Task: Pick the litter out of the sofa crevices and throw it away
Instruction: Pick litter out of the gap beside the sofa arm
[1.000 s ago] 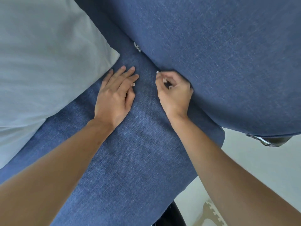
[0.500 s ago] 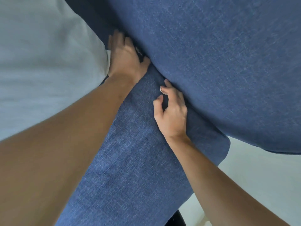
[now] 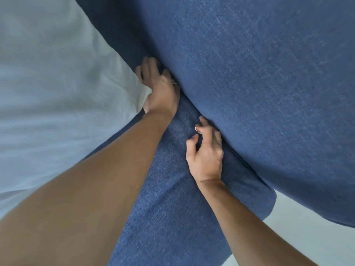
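Two big things fill my view: the blue sofa (image 3: 249,93) and a pale grey cushion (image 3: 57,93) on its seat. My left hand (image 3: 161,91) reaches into the crevice beside that cushion, fingers buried, so I cannot tell its grip. My right hand (image 3: 206,152) rests at the crevice nearer me, fingers pinched on a small bit of litter (image 3: 196,129).
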The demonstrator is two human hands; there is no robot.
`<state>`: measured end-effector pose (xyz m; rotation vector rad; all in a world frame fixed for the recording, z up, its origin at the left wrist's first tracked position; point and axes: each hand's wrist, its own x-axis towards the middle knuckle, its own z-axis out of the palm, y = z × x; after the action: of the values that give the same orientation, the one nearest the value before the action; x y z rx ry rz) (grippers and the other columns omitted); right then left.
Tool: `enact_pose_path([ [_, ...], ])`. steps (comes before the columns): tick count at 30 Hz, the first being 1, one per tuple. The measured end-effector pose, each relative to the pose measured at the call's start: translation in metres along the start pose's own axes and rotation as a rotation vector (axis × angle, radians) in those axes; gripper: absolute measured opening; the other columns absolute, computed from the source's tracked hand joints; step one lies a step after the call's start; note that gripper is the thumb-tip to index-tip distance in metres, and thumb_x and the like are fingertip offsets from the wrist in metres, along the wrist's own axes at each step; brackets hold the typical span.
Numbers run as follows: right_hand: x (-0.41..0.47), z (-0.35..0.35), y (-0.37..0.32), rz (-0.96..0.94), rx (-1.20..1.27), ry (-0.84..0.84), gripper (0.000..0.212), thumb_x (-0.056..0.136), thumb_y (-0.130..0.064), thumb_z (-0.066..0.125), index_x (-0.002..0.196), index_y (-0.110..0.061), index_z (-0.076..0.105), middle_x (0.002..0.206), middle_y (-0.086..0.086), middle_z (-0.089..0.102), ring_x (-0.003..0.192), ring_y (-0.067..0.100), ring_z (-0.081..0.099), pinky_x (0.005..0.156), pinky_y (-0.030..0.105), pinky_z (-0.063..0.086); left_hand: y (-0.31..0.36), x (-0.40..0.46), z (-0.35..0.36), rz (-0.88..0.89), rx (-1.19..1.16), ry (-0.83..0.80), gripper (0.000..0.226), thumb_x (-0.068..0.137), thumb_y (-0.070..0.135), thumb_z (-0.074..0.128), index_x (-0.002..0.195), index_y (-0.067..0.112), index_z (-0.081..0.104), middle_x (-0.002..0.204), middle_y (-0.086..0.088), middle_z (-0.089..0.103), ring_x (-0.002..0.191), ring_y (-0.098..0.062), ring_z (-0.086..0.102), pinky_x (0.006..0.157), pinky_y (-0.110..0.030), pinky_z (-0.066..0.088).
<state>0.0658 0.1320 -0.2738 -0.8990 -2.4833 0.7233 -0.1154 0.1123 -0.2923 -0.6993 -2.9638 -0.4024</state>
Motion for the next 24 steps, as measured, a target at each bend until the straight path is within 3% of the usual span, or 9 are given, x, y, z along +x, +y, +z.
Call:
enact_pose_path([
  [7, -0.001, 0.001, 0.002, 0.002, -0.002, 0.005, 0.017, 0.085, -0.005, 0.050, 0.097, 0.001, 0.060, 0.124, 0.013, 0.065, 0.112, 0.031, 0.063, 0.090, 0.046, 0.055, 0.002, -0.003, -0.005, 0.020, -0.058, 0.101, 0.008, 0.074, 0.021, 0.061, 0.074, 0.013, 0.063, 0.099, -0.007, 0.059, 0.094, -0.029, 0.055, 0.089, -0.038, 0.041],
  [12, 0.000, 0.002, 0.002, 0.004, -0.011, 0.003, 0.018, 0.086, -0.006, 0.048, 0.097, 0.001, 0.060, 0.125, 0.013, 0.065, 0.111, 0.033, 0.064, 0.089, 0.047, 0.055, 0.011, 0.010, -0.004, -0.120, 0.012, -0.057, 0.014, 0.066, 0.027, 0.069, 0.071, 0.013, 0.072, 0.102, -0.005, 0.060, 0.095, -0.028, 0.057, 0.090, -0.036, 0.027],
  [15, -0.001, 0.001, 0.001, -0.003, -0.016, 0.003, 0.017, 0.086, -0.007, 0.047, 0.097, 0.001, 0.059, 0.125, 0.013, 0.065, 0.112, 0.033, 0.063, 0.091, 0.047, 0.055, 0.009, 0.015, -0.007, -0.114, 0.010, -0.106, 0.020, 0.069, 0.035, 0.070, 0.077, 0.017, 0.072, 0.108, -0.004, 0.057, 0.102, -0.027, 0.054, 0.092, -0.035, 0.022],
  [19, -0.001, 0.003, 0.001, 0.001, -0.009, 0.005, 0.018, 0.086, -0.007, 0.046, 0.097, 0.001, 0.058, 0.126, 0.012, 0.064, 0.115, 0.032, 0.061, 0.092, 0.047, 0.054, 0.003, 0.006, -0.009, 0.013, -0.030, -0.059, 0.026, 0.068, 0.038, 0.075, 0.067, 0.012, 0.071, 0.102, -0.012, 0.057, 0.104, -0.033, 0.054, 0.093, -0.042, 0.031],
  [24, -0.002, 0.005, 0.004, 0.002, -0.020, 0.013, 0.018, 0.086, -0.007, 0.046, 0.098, -0.001, 0.057, 0.127, 0.012, 0.064, 0.115, 0.032, 0.061, 0.092, 0.047, 0.054, -0.004, 0.003, -0.026, 0.024, -0.265, 0.066, 0.019, 0.078, 0.025, 0.060, 0.080, 0.007, 0.065, 0.090, -0.011, 0.062, 0.092, -0.028, 0.057, 0.086, -0.034, 0.032],
])
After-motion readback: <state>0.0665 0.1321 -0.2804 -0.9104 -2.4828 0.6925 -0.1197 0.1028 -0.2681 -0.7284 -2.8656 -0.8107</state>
